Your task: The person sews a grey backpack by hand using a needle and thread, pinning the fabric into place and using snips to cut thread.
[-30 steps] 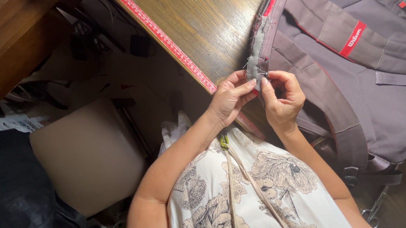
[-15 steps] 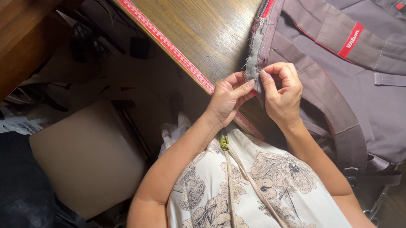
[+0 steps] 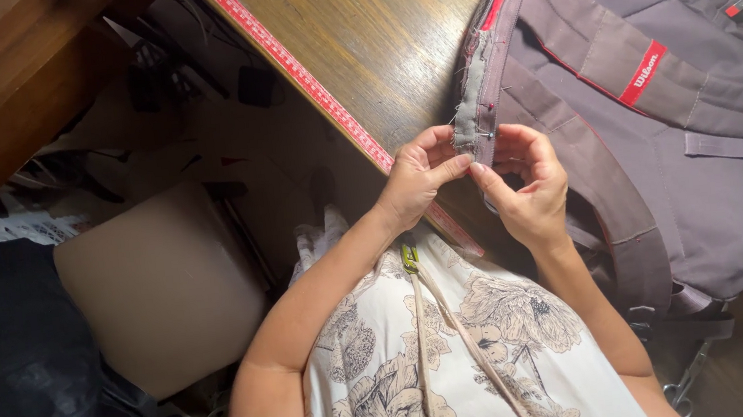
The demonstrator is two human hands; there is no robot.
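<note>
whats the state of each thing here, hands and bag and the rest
left hand: fingers pinched on the seam strip
right hand: fingers curled, tips at the strip's lower end
seam strip: grey, frayed, pinned along the bag's edge
backpack: grey, lying flat on the table
measuring tape: red, stretched along the table edge
table: wooden, bearing the backpack

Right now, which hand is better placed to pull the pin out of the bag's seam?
Right hand, probably: its fingers sit just under the pin, while the left hand pinches the seam and steadies it.
</note>
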